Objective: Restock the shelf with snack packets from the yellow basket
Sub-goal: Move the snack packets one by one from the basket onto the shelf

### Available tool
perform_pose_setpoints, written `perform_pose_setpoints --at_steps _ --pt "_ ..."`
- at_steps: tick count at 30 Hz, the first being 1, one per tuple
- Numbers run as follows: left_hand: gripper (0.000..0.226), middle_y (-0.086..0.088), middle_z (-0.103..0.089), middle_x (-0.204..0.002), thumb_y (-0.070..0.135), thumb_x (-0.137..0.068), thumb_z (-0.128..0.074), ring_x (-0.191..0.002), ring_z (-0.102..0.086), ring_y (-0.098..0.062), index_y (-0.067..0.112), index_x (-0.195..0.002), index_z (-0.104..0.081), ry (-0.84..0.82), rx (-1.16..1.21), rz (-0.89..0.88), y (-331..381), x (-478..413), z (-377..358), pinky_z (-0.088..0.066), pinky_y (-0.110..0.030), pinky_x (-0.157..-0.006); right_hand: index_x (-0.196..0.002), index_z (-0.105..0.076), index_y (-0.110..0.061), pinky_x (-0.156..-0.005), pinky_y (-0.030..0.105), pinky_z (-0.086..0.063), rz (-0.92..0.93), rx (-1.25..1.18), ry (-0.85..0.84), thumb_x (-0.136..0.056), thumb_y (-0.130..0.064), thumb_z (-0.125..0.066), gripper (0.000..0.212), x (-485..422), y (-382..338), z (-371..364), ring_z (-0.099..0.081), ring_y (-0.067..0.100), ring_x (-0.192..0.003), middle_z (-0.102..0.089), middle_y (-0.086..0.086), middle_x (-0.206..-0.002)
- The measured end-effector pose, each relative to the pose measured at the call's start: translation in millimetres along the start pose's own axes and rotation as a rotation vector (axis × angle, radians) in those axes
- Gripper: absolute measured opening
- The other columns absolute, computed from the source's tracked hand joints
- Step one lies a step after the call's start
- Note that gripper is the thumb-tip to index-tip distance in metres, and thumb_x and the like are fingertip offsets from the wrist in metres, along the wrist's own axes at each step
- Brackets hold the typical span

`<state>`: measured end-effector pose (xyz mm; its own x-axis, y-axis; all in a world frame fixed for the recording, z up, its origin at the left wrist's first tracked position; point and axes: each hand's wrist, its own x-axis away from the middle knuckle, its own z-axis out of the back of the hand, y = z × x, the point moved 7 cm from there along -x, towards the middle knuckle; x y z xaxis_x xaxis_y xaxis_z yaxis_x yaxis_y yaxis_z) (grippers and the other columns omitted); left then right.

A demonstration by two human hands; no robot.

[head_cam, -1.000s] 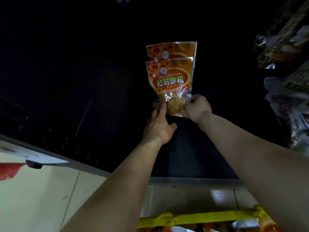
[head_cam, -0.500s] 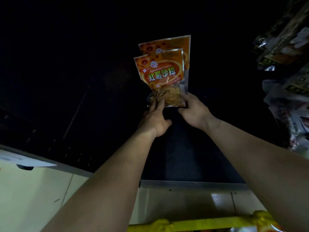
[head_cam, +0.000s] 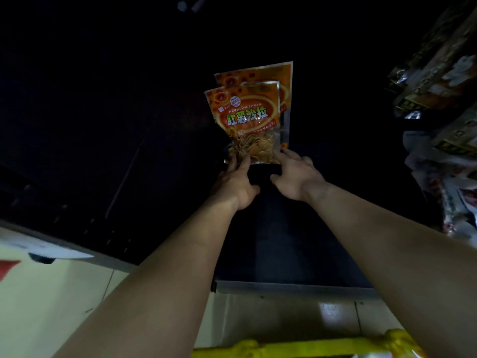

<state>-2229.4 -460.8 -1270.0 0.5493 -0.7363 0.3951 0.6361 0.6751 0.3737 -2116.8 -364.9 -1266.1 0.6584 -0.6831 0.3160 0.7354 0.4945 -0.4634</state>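
Note:
Two orange snack packets stand upright deep in a dark shelf bay. The front packet [head_cam: 246, 120] shows green lettering and a clear window of yellow chips; a second packet [head_cam: 285, 78] stands right behind it, mostly hidden. My left hand [head_cam: 236, 183] touches the front packet's lower left corner with its fingertips. My right hand [head_cam: 296, 177] touches the lower right corner, fingers spread. The dark shelf floor [head_cam: 284, 241] runs from the packets to the metal front edge. Only the rim of the yellow basket [head_cam: 309, 348] shows at the bottom.
Several other snack bags [head_cam: 444, 104] crowd the right side of the shelf. A grey metal shelf lip [head_cam: 291, 286] crosses below my arms. A pale tiled floor [head_cam: 51, 306] lies at lower left, with a white label strip [head_cam: 46, 250] on the neighbouring shelf edge.
Both hands have eased their grip on the front packet's base and now rest fingertips at its lower corners. The packet tilted slightly left and stands deeper against the one behind.

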Motion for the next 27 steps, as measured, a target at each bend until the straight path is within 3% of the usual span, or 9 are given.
perform_pose_setpoints --at_steps 5,9,13,16,21,24,27 --pt "0.082 0.006 -0.001 -0.168 0.039 -0.095 -0.061 -0.152 -0.017 -0.025 0.039 -0.158 -0.008 -0.019 0.018 -0.022 -2 73 0 -0.028 -0.040 -0.121 -0.155 -0.028 -0.026 -0.115 0.044 -0.034 -0.047 -0.041 0.028 -0.096 -0.034 -0.053 0.065 66 6 27 -0.032 0.034 -0.142 -0.028 0.007 -0.160" --pt "0.074 -0.002 -0.017 -0.166 0.040 -0.096 -0.058 -0.150 -0.025 -0.025 0.032 -0.158 -0.019 -0.038 0.007 -0.053 1 158 10 -0.027 -0.034 -0.118 -0.153 -0.034 -0.024 -0.110 0.043 -0.040 -0.084 -0.026 0.017 -0.097 -0.034 -0.052 0.060 150 14 43 -0.040 0.035 -0.136 -0.032 0.009 -0.156" --pt "0.066 -0.005 -0.037 -0.156 0.042 -0.092 -0.059 -0.139 -0.043 -0.026 0.031 -0.152 -0.035 0.000 0.008 -0.006 -11 242 11 -0.037 -0.035 -0.114 -0.147 -0.043 -0.022 -0.107 0.041 -0.042 -0.107 -0.029 -0.037 -0.096 -0.033 -0.053 0.052 239 25 39 -0.049 0.037 -0.127 -0.038 0.011 -0.148" --pt "0.056 -0.006 -0.050 -0.140 0.036 -0.089 -0.064 -0.131 -0.049 -0.025 0.023 -0.142 -0.050 0.022 0.040 -0.025 -19 303 -8 -0.037 -0.030 -0.110 -0.140 -0.051 -0.020 -0.108 0.040 -0.040 -0.095 -0.042 -0.048 -0.095 -0.028 -0.056 0.046 300 31 24 -0.049 0.036 -0.128 -0.045 0.011 -0.142" --pt "0.044 -0.001 -0.051 -0.137 0.037 -0.088 -0.065 -0.130 -0.047 -0.023 0.023 -0.130 -0.060 0.125 0.029 -0.083 -23 365 -43 -0.041 -0.034 -0.108 -0.132 -0.060 -0.022 -0.101 0.041 -0.045 0.043 0.059 0.103 -0.093 -0.023 -0.056 0.039 364 22 6 -0.048 0.030 -0.129 -0.049 0.003 -0.141" --pt "0.043 -0.001 -0.059 -0.128 0.041 -0.088 -0.066 -0.119 -0.057 -0.023 0.023 -0.127 -0.060 -0.016 0.146 -0.028 -26 381 -75 -0.047 -0.032 -0.097 -0.129 -0.059 -0.027 -0.091 0.038 -0.050 0.044 0.087 -0.108 -0.094 -0.030 -0.053 0.035 374 24 -29 -0.059 0.030 -0.116 -0.060 0.004 -0.133" --pt "0.039 0.002 -0.066 -0.117 0.044 -0.088 -0.068 -0.106 -0.063 -0.021 0.024 -0.121 -0.060 -0.159 0.190 0.003 -23 387 -104 -0.052 -0.032 -0.087 -0.135 -0.054 -0.032 -0.093 0.041 -0.052 0.073 0.074 -0.301 -0.094 -0.033 -0.055 0.041 385 23 -55 -0.062 0.031 -0.112 -0.064 0.006 -0.129"
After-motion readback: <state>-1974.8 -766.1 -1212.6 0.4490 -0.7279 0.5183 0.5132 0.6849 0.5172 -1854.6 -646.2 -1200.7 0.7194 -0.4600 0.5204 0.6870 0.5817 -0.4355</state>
